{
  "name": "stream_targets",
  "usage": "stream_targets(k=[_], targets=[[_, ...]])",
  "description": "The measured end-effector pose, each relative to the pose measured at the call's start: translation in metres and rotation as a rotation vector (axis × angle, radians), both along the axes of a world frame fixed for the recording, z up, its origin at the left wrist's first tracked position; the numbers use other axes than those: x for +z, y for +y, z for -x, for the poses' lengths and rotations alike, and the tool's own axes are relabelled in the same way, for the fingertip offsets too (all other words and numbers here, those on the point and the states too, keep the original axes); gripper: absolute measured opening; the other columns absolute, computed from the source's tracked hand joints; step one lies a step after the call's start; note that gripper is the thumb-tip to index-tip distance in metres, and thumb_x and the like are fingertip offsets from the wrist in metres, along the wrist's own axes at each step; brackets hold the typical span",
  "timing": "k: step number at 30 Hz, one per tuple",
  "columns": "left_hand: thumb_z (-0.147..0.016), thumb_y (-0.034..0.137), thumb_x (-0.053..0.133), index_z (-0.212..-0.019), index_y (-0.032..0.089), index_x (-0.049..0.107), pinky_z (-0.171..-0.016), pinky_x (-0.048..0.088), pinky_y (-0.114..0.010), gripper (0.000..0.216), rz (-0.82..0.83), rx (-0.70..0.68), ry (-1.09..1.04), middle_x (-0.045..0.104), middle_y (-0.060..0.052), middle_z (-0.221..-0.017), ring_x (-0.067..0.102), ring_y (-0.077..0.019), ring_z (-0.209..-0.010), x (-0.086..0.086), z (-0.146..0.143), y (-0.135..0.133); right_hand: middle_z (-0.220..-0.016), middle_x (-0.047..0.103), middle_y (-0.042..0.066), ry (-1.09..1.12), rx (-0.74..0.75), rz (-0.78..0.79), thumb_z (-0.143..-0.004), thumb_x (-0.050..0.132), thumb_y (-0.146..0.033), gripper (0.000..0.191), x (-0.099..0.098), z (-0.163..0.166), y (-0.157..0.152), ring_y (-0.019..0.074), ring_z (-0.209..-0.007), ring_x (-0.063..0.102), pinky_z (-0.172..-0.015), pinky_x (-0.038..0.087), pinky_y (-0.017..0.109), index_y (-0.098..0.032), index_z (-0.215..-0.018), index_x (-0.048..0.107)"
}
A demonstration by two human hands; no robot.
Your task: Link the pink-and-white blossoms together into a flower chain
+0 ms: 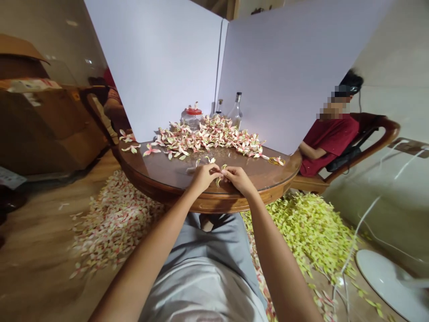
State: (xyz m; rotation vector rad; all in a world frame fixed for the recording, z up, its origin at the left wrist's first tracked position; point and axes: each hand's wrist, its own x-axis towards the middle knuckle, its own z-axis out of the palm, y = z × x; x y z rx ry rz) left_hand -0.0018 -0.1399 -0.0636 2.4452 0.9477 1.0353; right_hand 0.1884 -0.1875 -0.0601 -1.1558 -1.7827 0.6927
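My left hand (202, 177) and right hand (238, 180) pinch their fingers closed on a small pale pink-and-yellow blossom (221, 175), just above the round glossy wooden surface (161, 176). It seems light, soft and fragile; I'd hold its narrow base.

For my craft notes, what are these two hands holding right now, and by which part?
The left hand and right hand pinch a small pink-and-cream petal between their fingers; exactly which part is gripped is hidden.
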Motion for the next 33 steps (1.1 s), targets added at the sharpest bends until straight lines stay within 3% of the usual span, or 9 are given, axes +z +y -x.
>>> stream_targets(k=[18,33], targets=[[-0.1,0.037,0.064,-0.11,0.014,0.067,-0.081,0.061,-0.037,0.026,0.136,-0.037,-0.093,0.07,-0.006,-0.105,0.069,-0.0179,-0.09,-0.0024,0.0057,0.0018,-0.08,0.067,0.0,0.019,0.065,0.027,-0.103,0.059,-0.048,0.037,0.0006,0.0024,-0.0017,0.0138,-0.07,0.065,-0.072,0.057,0.032,-0.014,-0.09,0.067],[-0.1,0.038,0.064,-0.104,0.014,0.068,-0.079,0.06,-0.035,0.025,0.139,-0.025,-0.1,0.07,-0.005,-0.099,0.068,-0.0165,-0.085,0.0038,0.0073,-0.0034,-0.078,0.066,0.0,0.0,0.059,0.013,-0.103,0.058,-0.047,0.037,0.0018,0.0035,-0.0034,0.0138,-0.07,0.065,-0.073,0.057,0.032,-0.014,-0.089,0.067]])
